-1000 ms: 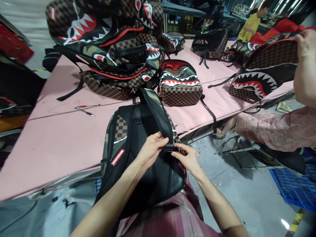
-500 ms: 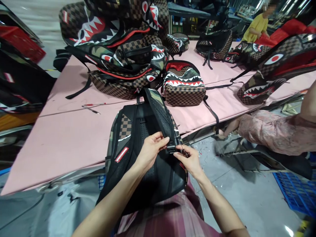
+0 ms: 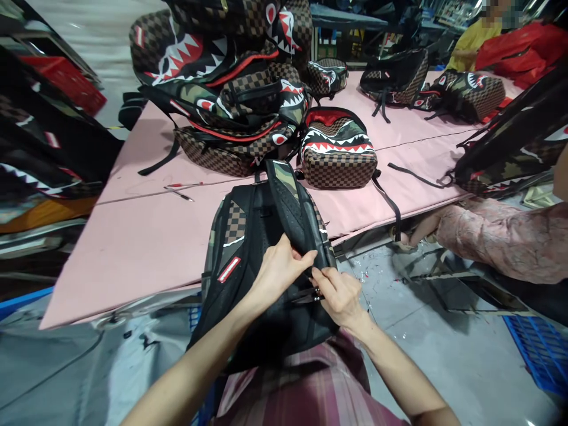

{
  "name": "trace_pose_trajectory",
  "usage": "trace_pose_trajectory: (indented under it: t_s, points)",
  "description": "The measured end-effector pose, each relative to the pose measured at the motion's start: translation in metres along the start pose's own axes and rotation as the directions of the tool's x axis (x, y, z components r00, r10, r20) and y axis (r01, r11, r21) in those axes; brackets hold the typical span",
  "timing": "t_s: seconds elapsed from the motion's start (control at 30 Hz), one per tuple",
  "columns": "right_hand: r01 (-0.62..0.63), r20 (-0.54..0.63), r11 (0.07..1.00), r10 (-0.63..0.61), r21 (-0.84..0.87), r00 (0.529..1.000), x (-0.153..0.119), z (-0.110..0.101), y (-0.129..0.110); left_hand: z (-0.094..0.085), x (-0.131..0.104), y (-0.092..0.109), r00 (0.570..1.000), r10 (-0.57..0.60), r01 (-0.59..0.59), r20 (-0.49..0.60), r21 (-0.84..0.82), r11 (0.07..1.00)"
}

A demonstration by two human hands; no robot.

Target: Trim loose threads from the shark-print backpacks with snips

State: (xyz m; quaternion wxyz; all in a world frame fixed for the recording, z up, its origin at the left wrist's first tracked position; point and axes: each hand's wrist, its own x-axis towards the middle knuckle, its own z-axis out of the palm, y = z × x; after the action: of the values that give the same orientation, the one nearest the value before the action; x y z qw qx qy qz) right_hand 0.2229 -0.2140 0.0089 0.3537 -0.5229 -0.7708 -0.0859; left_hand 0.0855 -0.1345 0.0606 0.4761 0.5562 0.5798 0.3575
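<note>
A black backpack (image 3: 266, 325) with camouflage and brown check panels leans against the table edge, its back panel facing me. One padded shoulder strap (image 3: 288, 207) runs down to where both hands meet. My left hand (image 3: 281, 269) is closed on the lower end of this strap, thumb stretched along it. Beside it, my right hand (image 3: 341, 296) pinches the strap end with thumb and forefinger. Dark narrow blades, apparently thread snips (image 3: 306, 297), stick out from under the right hand's fingers. The strap buckle is hidden by the fingers.
A heap of shark-mouth backpacks (image 3: 231, 89) covers the back of the pink table (image 3: 133, 254). A smaller check bag (image 3: 339, 163) stands right of it. Pens (image 3: 181, 192) lie at left. A seated person's patterned clothing (image 3: 501, 236) and a blue crate (image 3: 536, 349) are at right.
My right hand has turned over and closed in on the strap end, covering the buckle; the blades now point left. At far right, another backpack has been tipped and shifted right.
</note>
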Motion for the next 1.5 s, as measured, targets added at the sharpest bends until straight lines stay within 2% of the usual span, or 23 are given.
trace_pose_trajectory:
  t_s: [0.13,0.23,0.37,0.5,0.6,0.7,0.83,1.07,1.17,1.27,1.33,1.37,1.43,1.47,1.5]
  points:
    - [0.023,-0.069,0.998,-0.027,-0.062,0.997,0.001,0.002,0.001,-0.003,-0.003,-0.008,0.987,-0.101,0.129,0.124,-0.245,0.961]
    - [0.025,-0.110,0.997,-0.033,-0.073,0.993,-0.002,0.004,0.002,-0.007,-0.009,-0.017,0.973,-0.122,0.204,0.196,-0.477,0.855]
    - [-0.004,-0.091,0.999,0.008,0.037,0.996,-0.006,0.004,0.003,-0.010,-0.008,-0.027,0.943,-0.166,0.315,0.287,-0.614,0.724]
    - [-0.176,0.083,0.945,0.159,0.276,0.984,0.003,-0.008,0.014,-0.010,0.001,-0.035,0.929,-0.145,0.340,0.341,-0.629,0.699]
    - [-0.276,0.217,0.927,0.223,0.255,0.950,0.016,-0.016,0.029,-0.009,0.007,-0.040,0.919,-0.107,0.343,0.380,-0.635,0.692]
    - [-0.207,0.247,0.943,0.142,0.261,0.959,0.026,-0.016,0.042,-0.008,0.011,-0.042,0.912,-0.078,0.342,0.403,-0.642,0.687]
    - [-0.099,0.196,0.942,0.036,0.320,0.980,0.032,-0.010,0.052,-0.007,0.015,-0.045,0.905,-0.080,0.354,0.419,-0.634,0.687]
    - [-0.019,0.241,0.930,-0.075,0.367,0.968,0.037,-0.007,0.063,-0.007,0.018,-0.049,0.894,-0.060,0.365,0.443,-0.644,0.672]
    - [-0.025,0.267,0.904,-0.099,0.427,0.959,0.040,-0.005,0.069,-0.006,0.019,-0.048,0.882,-0.044,0.375,0.470,-0.640,0.670]
    - [-0.083,0.327,0.826,-0.126,0.557,0.937,0.042,0.000,0.071,-0.005,0.020,-0.047,0.876,-0.043,0.382,0.480,-0.637,0.669]
    - [-0.187,0.365,0.719,-0.100,0.669,0.925,0.042,0.005,0.070,-0.005,0.020,-0.047,0.874,-0.042,0.384,0.484,-0.635,0.671]
    - [-0.256,0.362,0.643,-0.035,0.722,0.931,0.041,0.007,0.070,-0.005,0.020,-0.048,0.874,-0.040,0.383,0.485,-0.635,0.670]
    - [-0.369,0.324,0.472,0.177,0.801,0.929,0.039,0.010,0.070,-0.006,0.021,-0.049,0.875,-0.034,0.380,0.483,-0.641,0.667]
    - [-0.401,0.310,0.412,0.272,0.818,0.911,0.038,0.011,0.071,-0.006,0.021,-0.050,0.877,-0.033,0.378,0.480,-0.645,0.664]
    - [-0.426,0.309,0.397,0.326,0.813,0.894,0.036,0.011,0.071,-0.006,0.021,-0.051,0.879,-0.035,0.377,0.475,-0.649,0.661]
